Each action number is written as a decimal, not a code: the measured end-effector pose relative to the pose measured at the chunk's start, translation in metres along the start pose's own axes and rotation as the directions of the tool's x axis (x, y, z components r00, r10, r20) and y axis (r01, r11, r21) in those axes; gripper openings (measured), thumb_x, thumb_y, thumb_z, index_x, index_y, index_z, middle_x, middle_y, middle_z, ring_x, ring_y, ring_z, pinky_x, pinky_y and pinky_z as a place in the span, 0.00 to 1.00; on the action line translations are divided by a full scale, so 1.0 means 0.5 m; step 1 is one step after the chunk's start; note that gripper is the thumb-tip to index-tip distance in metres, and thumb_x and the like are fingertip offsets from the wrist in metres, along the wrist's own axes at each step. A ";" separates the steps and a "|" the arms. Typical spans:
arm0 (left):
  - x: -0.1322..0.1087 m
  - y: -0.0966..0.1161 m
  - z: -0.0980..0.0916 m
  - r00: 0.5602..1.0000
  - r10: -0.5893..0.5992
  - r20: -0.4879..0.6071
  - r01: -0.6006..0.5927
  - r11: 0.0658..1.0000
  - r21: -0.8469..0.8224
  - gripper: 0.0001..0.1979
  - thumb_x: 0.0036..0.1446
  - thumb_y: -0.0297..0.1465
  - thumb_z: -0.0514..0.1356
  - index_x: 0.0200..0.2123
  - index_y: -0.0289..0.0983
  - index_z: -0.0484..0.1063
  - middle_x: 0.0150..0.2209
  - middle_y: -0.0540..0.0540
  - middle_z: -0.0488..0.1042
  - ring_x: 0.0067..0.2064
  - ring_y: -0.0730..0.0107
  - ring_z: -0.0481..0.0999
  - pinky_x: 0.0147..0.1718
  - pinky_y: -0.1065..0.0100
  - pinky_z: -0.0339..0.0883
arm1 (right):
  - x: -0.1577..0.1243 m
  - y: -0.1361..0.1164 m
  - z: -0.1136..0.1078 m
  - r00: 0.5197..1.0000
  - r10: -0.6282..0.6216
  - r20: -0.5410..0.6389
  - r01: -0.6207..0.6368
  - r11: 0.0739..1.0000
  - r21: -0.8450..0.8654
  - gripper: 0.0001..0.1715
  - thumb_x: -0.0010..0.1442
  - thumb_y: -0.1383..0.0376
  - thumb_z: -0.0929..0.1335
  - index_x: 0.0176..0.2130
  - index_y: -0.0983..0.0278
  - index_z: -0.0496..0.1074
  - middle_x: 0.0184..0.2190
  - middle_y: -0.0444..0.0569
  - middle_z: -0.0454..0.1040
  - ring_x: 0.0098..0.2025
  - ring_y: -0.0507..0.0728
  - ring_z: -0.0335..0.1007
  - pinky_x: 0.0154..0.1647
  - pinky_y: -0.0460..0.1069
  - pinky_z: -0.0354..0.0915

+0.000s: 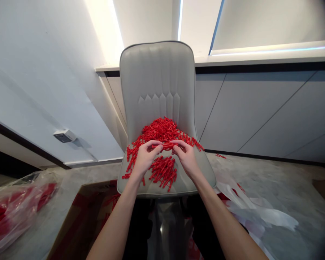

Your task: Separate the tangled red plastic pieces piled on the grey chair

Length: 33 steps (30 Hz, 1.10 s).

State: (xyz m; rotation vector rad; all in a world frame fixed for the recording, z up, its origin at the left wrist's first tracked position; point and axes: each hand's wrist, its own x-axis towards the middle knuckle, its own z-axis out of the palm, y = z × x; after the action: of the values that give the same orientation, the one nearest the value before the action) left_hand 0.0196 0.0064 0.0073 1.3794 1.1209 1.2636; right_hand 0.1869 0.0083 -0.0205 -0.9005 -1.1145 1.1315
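Note:
My left hand (146, 159) and my right hand (185, 157) meet above the seat of a grey upholstered chair (197, 177). Between their fingertips they hold a small red plastic piece (164, 146), its exact shape hidden by my fingers. A loose heap of similar red pieces (159, 130) lies against the chair's backrest (158, 79), just beyond my hands. A smaller bunch of red pieces (163, 172) lies on the seat between my wrists, nearest my right thumb side and left palm.
A cardboard box (82, 213) stands below the chair's front left. A clear plastic bag with red contents (18, 206) lies at far left. White plastic sheeting (260, 213) lies on the grey floor at right, with a few red pieces (220, 156) beyond it.

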 end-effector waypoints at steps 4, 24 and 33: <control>-0.001 0.004 0.000 0.999 0.036 -0.029 -0.035 0.998 0.050 0.13 0.55 0.38 0.67 0.39 0.34 0.80 0.39 0.42 0.81 0.41 0.63 0.79 0.44 0.63 0.72 | -0.002 -0.002 -0.001 0.999 -0.033 0.042 0.033 0.999 0.003 0.15 0.59 0.57 0.70 0.43 0.63 0.78 0.31 0.46 0.75 0.32 0.54 0.69 0.39 0.52 0.67; -0.004 -0.004 0.008 0.988 0.134 0.078 -0.147 0.967 0.208 0.09 0.57 0.32 0.65 0.40 0.37 0.80 0.40 0.44 0.82 0.43 0.62 0.81 0.45 0.63 0.73 | -0.001 -0.003 -0.005 0.988 -0.125 0.095 0.140 0.977 -0.163 0.13 0.61 0.55 0.70 0.39 0.62 0.78 0.34 0.48 0.76 0.32 0.54 0.69 0.37 0.51 0.67; -0.011 0.004 0.028 0.989 0.141 -0.038 -0.135 0.983 0.125 0.09 0.55 0.32 0.67 0.38 0.35 0.80 0.39 0.43 0.82 0.42 0.62 0.81 0.46 0.62 0.74 | -0.003 -0.003 0.009 0.989 0.010 0.144 0.000 0.997 -0.073 0.20 0.55 0.49 0.73 0.34 0.63 0.74 0.28 0.45 0.73 0.31 0.54 0.69 0.35 0.50 0.66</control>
State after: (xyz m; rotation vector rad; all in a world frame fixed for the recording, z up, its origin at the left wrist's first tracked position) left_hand 0.0333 0.0000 0.0078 1.5483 1.1671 1.3502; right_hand 0.1828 0.0068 -0.0184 -0.8886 -1.2794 1.1812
